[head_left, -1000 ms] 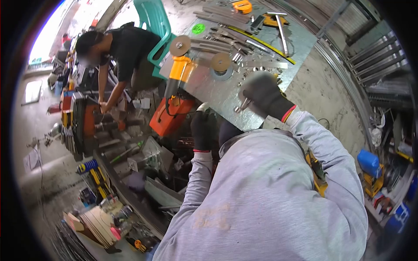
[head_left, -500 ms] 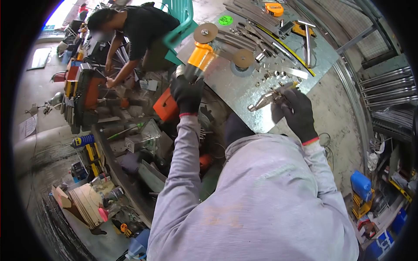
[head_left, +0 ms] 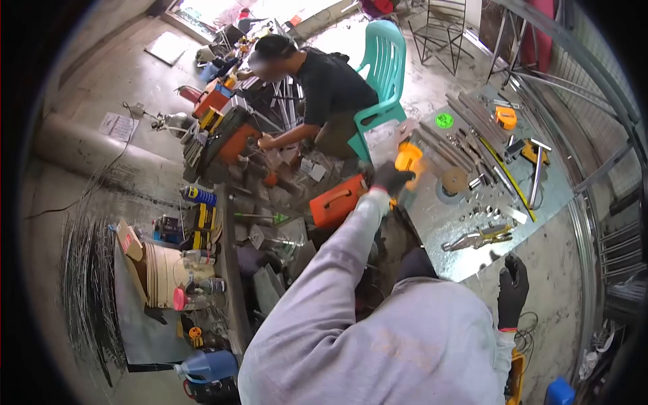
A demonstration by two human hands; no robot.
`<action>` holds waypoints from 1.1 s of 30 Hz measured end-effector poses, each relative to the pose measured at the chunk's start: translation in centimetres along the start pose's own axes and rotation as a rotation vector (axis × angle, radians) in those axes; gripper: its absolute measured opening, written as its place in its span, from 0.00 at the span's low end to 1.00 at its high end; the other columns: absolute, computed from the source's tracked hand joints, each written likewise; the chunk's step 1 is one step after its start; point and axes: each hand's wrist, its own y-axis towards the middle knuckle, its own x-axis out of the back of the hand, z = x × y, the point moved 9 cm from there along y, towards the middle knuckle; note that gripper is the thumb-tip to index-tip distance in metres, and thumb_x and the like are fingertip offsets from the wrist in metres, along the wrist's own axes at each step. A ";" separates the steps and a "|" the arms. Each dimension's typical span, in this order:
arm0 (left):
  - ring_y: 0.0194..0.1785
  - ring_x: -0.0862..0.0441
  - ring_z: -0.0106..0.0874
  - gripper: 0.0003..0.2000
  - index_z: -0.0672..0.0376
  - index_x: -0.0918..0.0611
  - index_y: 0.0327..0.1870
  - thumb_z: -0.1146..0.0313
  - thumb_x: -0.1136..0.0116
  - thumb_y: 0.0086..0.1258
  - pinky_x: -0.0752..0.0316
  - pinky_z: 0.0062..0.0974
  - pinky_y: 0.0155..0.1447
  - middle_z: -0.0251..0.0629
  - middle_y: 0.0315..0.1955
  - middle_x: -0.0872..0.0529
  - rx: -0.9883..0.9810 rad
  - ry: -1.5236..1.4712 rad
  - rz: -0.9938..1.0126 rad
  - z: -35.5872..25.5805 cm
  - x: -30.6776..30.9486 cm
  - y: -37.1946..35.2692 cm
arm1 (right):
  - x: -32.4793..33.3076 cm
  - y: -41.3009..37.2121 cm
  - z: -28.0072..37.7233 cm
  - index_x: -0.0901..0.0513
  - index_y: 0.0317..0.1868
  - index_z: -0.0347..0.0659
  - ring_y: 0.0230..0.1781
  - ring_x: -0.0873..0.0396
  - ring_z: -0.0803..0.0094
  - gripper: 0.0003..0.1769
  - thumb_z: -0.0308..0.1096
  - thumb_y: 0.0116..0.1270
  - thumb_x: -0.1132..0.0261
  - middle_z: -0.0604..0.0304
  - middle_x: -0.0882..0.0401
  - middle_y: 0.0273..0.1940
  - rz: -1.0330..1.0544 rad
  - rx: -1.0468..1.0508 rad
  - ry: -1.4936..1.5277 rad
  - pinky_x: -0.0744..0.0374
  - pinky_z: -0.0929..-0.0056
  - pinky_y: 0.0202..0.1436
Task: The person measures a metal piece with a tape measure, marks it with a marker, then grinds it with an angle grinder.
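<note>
My left hand [head_left: 391, 177], in a black glove, is closed around a yellow-orange power tool [head_left: 408, 156] that looks like an angle grinder. It is at the left edge of the metal-topped table [head_left: 432, 226]; motion blurs part of the tool. A round disc [head_left: 403, 129] shows just beyond its head. My right hand [head_left: 513, 290], also gloved, is off the table's near right corner, fingers slightly apart and holding nothing. Closest to it on the table lie locking pliers [head_left: 472, 239] with a yellow-marked handle. Several small metal pieces [head_left: 489, 211] are scattered behind the pliers.
Metal bars, a yellow tape measure [head_left: 505, 117], a brown disc [head_left: 454, 180] and a T-shaped metal piece [head_left: 538, 169] lie on the table. A co-worker [head_left: 331, 88] sits on a green chair [head_left: 385, 61]. An orange toolbox [head_left: 337, 201] is left of the table.
My right hand has let go of the locking pliers and drawn back off the table. My left hand still has the yellow tool, now lower beside the table. The view has swung left.
</note>
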 end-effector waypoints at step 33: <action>0.50 0.13 0.32 0.35 0.62 0.27 0.81 0.64 0.31 0.74 0.19 0.36 0.58 0.45 0.48 0.10 -0.260 -0.206 0.573 -9.4 -9.0 -27.7 | -15.6 4.5 3.0 0.17 0.58 0.39 0.48 0.11 0.65 0.20 0.46 0.80 0.29 0.57 0.12 0.46 0.393 -0.477 1.085 0.12 0.62 0.56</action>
